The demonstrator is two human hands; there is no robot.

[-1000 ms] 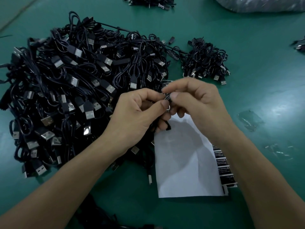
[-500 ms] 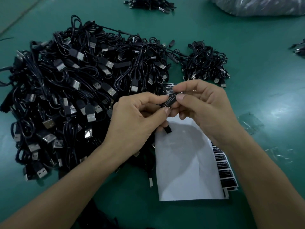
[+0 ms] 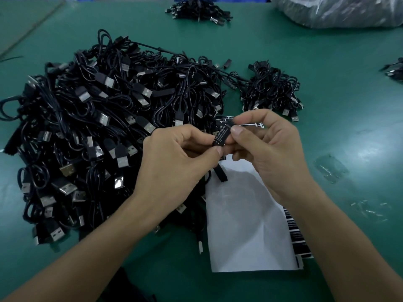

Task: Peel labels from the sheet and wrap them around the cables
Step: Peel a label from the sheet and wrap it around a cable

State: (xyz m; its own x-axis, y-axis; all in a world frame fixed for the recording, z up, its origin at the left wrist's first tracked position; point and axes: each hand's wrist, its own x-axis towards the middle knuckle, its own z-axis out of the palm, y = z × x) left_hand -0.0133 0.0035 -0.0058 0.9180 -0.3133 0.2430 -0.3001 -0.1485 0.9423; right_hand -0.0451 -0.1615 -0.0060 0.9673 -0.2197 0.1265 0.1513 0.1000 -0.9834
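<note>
A small black label [image 3: 222,135] with white print sits on a cable part held between both hands above the table. My left hand [image 3: 174,162] pinches its lower end with thumb and forefinger. My right hand [image 3: 266,151] pinches its upper end the same way. A black cable end [image 3: 220,174] hangs down below my left fingers. The white label sheet [image 3: 246,232] lies under my hands, folded back, with black labels [image 3: 297,236] showing along its right edge. A big heap of black USB cables [image 3: 98,127] lies to the left.
A smaller bunch of cables [image 3: 270,90] lies behind my right hand, another bunch [image 3: 198,12] at the far edge. A clear plastic bag [image 3: 335,12] sits at the top right. Bits of clear film [image 3: 331,168] lie on the green table [image 3: 327,73] to the right.
My hands have drawn slightly apart and turned the piece, so the label's printed face now shows between the fingertips. The view has shifted a little.
</note>
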